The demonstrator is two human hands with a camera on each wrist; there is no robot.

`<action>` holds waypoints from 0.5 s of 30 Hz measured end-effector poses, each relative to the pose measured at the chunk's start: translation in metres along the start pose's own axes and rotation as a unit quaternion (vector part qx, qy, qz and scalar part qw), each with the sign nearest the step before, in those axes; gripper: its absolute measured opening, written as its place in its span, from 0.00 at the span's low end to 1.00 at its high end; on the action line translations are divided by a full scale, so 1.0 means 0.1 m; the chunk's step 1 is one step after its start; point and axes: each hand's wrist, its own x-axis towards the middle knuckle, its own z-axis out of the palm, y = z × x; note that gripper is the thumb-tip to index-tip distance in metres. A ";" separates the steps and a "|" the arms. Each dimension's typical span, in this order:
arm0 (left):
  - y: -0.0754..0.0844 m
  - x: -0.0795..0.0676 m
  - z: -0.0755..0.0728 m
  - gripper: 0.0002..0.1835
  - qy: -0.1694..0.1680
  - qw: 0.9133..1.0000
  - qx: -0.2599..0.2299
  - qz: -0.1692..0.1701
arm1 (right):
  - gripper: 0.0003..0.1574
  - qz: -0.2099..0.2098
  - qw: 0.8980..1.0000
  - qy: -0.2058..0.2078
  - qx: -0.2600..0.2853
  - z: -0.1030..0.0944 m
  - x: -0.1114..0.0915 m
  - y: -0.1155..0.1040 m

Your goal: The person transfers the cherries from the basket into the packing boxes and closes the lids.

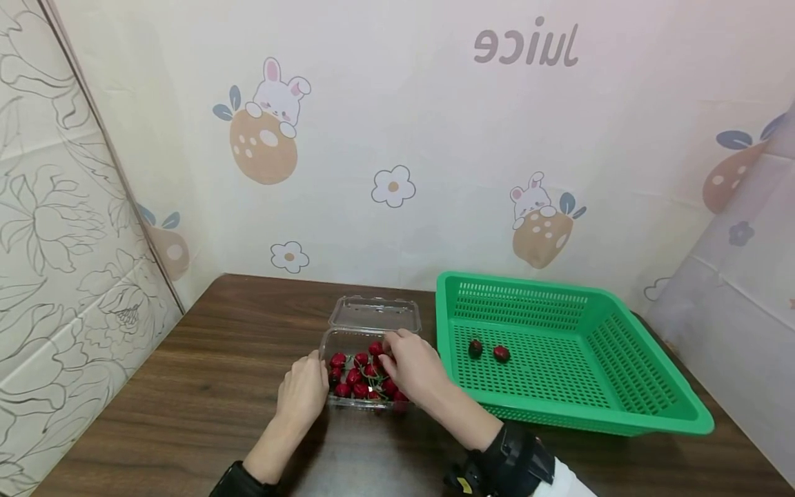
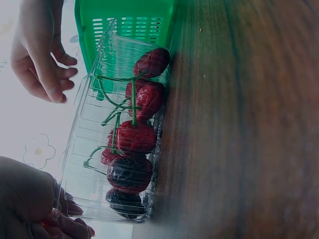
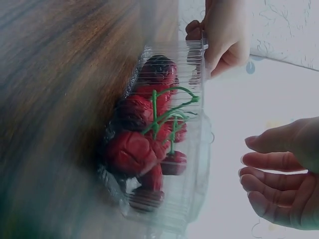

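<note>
A clear plastic clamshell box (image 1: 338, 338) full of red and dark cherries (image 1: 354, 377) with green stems stands on the table, its lid (image 1: 375, 314) folded back. My left hand (image 1: 302, 388) grips the box's left rim; in the right wrist view, the thumb of that left hand (image 3: 227, 42) is outside and its fingers show through the plastic. Over the right part of the box hovers my right hand (image 1: 415, 366). Seen by its own wrist camera, the right hand (image 3: 286, 172) has loosely bent fingers above the rim, with nothing between them.
To the right of the box stands a green slotted plastic basket (image 1: 677, 417), with two dark red cherries (image 1: 501, 353) on its floor. The brown wooden table (image 1: 205, 366) meets a printed wall covering (image 1: 397, 235) at the back and sides.
</note>
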 end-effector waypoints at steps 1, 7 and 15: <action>0.00 0.00 0.00 0.07 0.000 1.000 0.000 0.000 | 0.06 -0.003 1.000 0.000 0.000 -0.02 -0.01 0.00; 0.00 0.00 0.01 0.07 0.001 1.000 -0.001 0.008 | 0.06 -0.033 0.999 -0.008 0.000 -0.13 -0.11 0.04; 0.00 -0.01 -0.01 0.08 0.002 1.000 -0.007 0.006 | 0.05 -0.045 0.998 -0.046 0.002 -0.28 -0.22 0.09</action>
